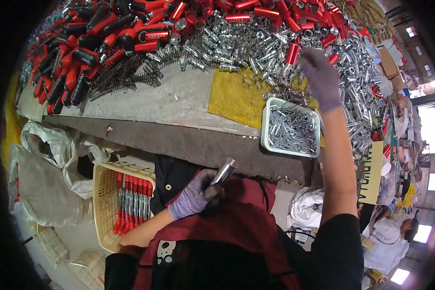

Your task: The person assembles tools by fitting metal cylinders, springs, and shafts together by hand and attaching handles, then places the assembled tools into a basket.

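Left hand (193,195): closed around a silver tube (224,171), wearing a pale purple glove darkened at the fingers.
Silver tube: in the left hand, in front of the person's body, tilted so that its open end points up and to the right.
Right hand (322,79): gloved, reaching out over the counter (179,140) with fingers bent at the heap of silver metal parts (227,41); whether it grips any of them I cannot tell.
Red tube (292,53): in the heap, just beside the right hand's fingers.
White tray (264,128): near the counter's front edge, left of the right forearm, filled with slim metal pins (292,130).
Yellow cloth (229,99): under part of the heap, reaching to the tray's left.
Dark springs (121,79): tangled together on the pale sheet (179,94), left of the silver parts.
Red-and-black handles (82,58): piled at the counter's far left.
Cream basket (101,203): below the counter, beside the left forearm, holding a row of red-ended metal pieces (134,198).
White sack (48,188): left of the basket.
Co-worker (386,237): at the far right, in a white top.
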Tool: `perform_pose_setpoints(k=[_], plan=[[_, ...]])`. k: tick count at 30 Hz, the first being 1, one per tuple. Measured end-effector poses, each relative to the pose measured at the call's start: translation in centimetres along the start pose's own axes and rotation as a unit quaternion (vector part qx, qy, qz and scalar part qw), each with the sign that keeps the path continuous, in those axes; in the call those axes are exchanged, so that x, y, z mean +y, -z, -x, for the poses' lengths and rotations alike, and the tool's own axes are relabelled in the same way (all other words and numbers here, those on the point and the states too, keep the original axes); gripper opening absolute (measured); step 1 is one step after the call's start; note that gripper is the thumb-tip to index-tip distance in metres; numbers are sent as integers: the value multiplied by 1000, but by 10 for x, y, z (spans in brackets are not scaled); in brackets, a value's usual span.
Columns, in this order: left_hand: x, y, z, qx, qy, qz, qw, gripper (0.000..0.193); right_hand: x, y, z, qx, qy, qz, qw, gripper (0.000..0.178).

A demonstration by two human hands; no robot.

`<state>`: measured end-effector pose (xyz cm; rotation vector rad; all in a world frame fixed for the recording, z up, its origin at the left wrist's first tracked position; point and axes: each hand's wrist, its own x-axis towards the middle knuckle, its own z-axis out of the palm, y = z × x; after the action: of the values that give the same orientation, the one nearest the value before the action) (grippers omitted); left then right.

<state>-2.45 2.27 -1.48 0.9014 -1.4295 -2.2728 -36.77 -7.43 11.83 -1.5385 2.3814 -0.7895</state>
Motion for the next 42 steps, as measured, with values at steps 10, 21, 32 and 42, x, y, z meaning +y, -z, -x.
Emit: perform_pose_setpoints(k=[10,21,32,42], plan=[[-14,9,4,7,-119,102,988,26,70,14,-54,177,102,-51,977,40],[60,19,-21,71,-195,-160,965,53,-101,-54,127,-206,84,-232,947,53],[58,67,9,127,-63,-78,987,54,-132,-140,-32,-124,286,286,906,29],[73,105,13,224,-229,-112,941,50,-169,-51,45,-191,253,-283,905,12]])
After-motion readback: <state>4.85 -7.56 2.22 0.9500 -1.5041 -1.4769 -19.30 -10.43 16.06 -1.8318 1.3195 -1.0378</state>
